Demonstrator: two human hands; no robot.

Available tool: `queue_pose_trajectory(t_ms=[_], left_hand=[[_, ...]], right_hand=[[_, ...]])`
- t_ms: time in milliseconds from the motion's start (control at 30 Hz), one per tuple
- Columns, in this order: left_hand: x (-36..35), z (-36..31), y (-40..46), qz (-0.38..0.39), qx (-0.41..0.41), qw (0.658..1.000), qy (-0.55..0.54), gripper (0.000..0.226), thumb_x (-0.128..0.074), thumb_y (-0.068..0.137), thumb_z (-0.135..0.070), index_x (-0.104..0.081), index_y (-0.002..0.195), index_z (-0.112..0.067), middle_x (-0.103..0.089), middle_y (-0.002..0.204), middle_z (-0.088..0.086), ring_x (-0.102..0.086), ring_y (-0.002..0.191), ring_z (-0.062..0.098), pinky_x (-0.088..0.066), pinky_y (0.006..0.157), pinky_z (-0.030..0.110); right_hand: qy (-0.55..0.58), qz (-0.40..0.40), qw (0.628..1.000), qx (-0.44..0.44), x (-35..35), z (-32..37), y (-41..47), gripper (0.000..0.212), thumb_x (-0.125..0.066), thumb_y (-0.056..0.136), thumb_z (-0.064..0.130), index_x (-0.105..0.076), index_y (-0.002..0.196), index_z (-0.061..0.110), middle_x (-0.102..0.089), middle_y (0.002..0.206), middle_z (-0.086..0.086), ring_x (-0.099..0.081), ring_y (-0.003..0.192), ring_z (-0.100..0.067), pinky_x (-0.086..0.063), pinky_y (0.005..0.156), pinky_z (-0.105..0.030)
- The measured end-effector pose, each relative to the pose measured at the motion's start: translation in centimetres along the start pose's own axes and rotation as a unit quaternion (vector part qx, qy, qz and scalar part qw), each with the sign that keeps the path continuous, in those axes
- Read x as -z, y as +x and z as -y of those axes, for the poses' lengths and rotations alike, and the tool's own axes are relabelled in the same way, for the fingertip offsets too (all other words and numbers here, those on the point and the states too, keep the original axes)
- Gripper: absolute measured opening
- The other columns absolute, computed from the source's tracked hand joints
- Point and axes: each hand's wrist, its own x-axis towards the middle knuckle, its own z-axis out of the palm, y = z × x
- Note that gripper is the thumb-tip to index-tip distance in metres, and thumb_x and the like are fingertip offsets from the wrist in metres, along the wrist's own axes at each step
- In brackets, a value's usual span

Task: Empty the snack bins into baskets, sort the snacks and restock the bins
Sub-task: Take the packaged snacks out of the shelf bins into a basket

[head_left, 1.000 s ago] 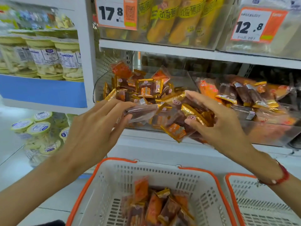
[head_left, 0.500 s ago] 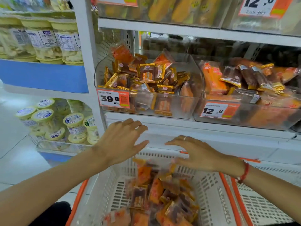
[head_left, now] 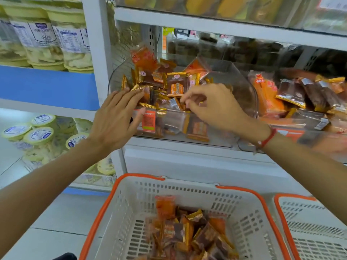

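Note:
A clear plastic bin (head_left: 250, 91) on the middle shelf holds a pile of small orange, gold and brown snack packets (head_left: 174, 85). My left hand (head_left: 116, 119) reaches over the bin's front left corner, fingers straight and touching the packets there. My right hand (head_left: 216, 107) is over the bin's front middle, thumb and curled fingers pinching a packet in the pile. Below stands a white basket with an orange rim (head_left: 187, 186), with several of the same snacks (head_left: 187, 231) inside.
A second clear bin of longer brown and orange packets (head_left: 300, 94) sits to the right. Another white basket (head_left: 309, 212) stands at the lower right. Jars with pale lids (head_left: 47, 44) and tubs (head_left: 37, 136) fill the left shelves beyond a white upright (head_left: 97, 44).
Both hands carried a handful of packets down from the bin and let it fall into the basket. They have since risen back to the bin, now touching its pile.

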Motion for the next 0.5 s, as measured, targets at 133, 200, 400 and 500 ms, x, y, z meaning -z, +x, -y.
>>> queue_pose_trajectory(t_ms=[133,200,400,500], left_hand=[[-0.6,0.1,0.0,-0.03,-0.006,0.999,-0.022,0.056,-0.026,0.101,-0.045,-0.05,0.138,-0.009,-0.054,0.139,0.01,-0.044,0.131,0.029,-0.026,0.113,0.042],[-0.7,0.0,0.0,-0.033,-0.002,0.999,-0.024,0.056,-0.027,0.101,-0.045,-0.051,0.136,-0.009,-0.055,0.137,0.01,-0.045,0.131,0.03,-0.03,0.11,0.043],[-0.9,-0.2,0.0,-0.035,0.003,0.999,-0.023,0.057,-0.025,0.101,-0.046,-0.052,0.136,-0.01,-0.057,0.134,0.008,-0.047,0.129,0.028,-0.037,0.102,0.039],[-0.9,-0.1,0.0,-0.026,0.001,1.0,-0.016,0.057,-0.024,0.101,-0.046,-0.051,0.138,-0.013,-0.057,0.135,0.007,-0.049,0.128,0.028,-0.041,0.101,0.041]], right_hand=[[-0.073,0.006,0.994,-0.078,-2.5,-2.2,6.9,0.021,-0.06,0.091,0.025,-0.068,0.11,0.026,-0.062,0.094,0.01,-0.057,0.089,-0.009,-0.048,0.076,-0.028],[-0.071,0.054,0.98,-0.18,-4.1,-3.9,10.1,0.043,-0.061,0.09,0.037,-0.057,0.127,0.017,-0.061,0.116,-0.001,-0.057,0.109,-0.02,-0.047,0.088,-0.032],[0.088,0.112,0.906,-0.397,-7.7,-5.7,14.5,0.095,-0.083,0.071,0.04,-0.033,0.142,0.001,-0.042,0.146,-0.012,-0.04,0.134,-0.032,-0.038,0.11,-0.042],[0.209,0.066,0.877,-0.427,-7.5,-6.3,14.5,0.033,-0.08,0.078,0.016,-0.053,0.096,0.009,-0.059,0.114,-0.007,-0.055,0.108,-0.022,-0.05,0.08,-0.028]])
